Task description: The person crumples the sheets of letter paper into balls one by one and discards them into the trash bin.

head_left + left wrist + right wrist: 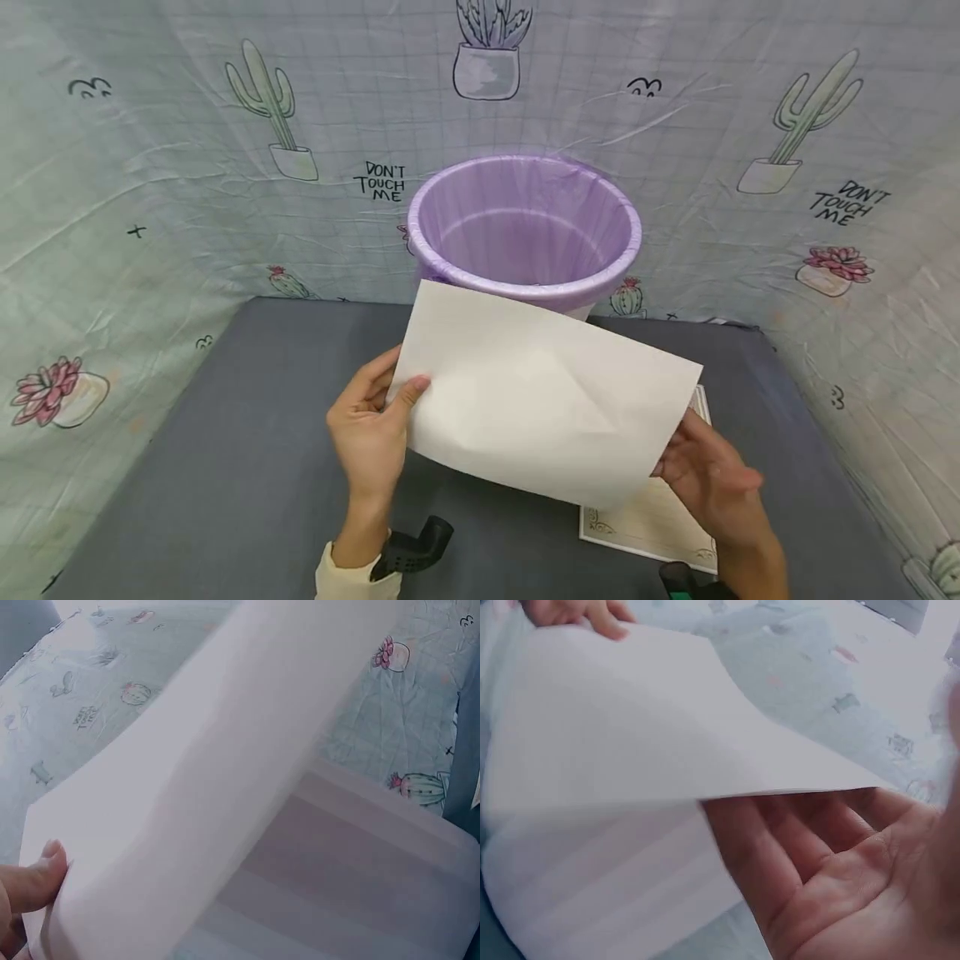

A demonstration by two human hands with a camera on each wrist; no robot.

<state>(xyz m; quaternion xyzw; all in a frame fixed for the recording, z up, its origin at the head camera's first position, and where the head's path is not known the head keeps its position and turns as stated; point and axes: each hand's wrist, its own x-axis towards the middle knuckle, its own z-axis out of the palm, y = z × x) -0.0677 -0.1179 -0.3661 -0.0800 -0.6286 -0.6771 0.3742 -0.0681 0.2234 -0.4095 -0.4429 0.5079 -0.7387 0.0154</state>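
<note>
My left hand [372, 442] pinching a white rectangular paper sheet [536, 396], my right hand [711, 483] supporting it, fingers relaxed, sheet faintly creased

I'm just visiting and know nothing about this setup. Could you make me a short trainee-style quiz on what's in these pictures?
1. True or false: the left hand pinches an edge of the white sheet.
2. In the head view, what stands behind the sheet?
A) a wooden chair
B) a purple-rimmed bin
C) a desk lamp
3. Which hand has its thumb off the sheet?

Key:
1. True; its thumb lies on top.
2. B.
3. The right hand; its fingers are under the sheet.
</note>
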